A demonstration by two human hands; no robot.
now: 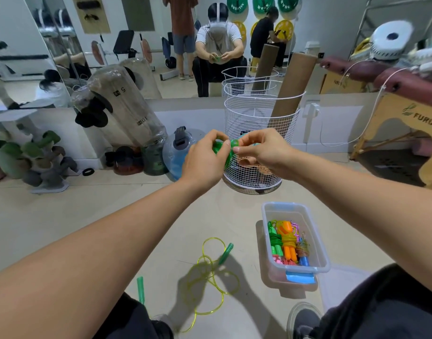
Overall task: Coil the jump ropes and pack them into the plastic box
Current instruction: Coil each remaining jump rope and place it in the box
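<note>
Head view: both hands are raised at about 12 o'clock from the person's lap, meeting in front of a white wire basket (259, 123). The left hand (205, 157) grips a green jump rope bundle (226, 149), fingers curled round it, while the right hand (263, 152) pinches the same bundle from the other side with thumb and forefinger; how far it is wound I cannot tell. On the floor at 6 o'clock a yellow-green jump rope (210, 277) lies loose in untidy loops, its two green handles (226, 253) well apart. At 4 o'clock stands the clear plastic box (315, 231), already holding several coiled ropes side by side.

The cord looks light, thin and springy plastic, likely to unwind if released, so holding it where the turns cross seems wise; the stiff handles offer the firmest grasp.
</note>
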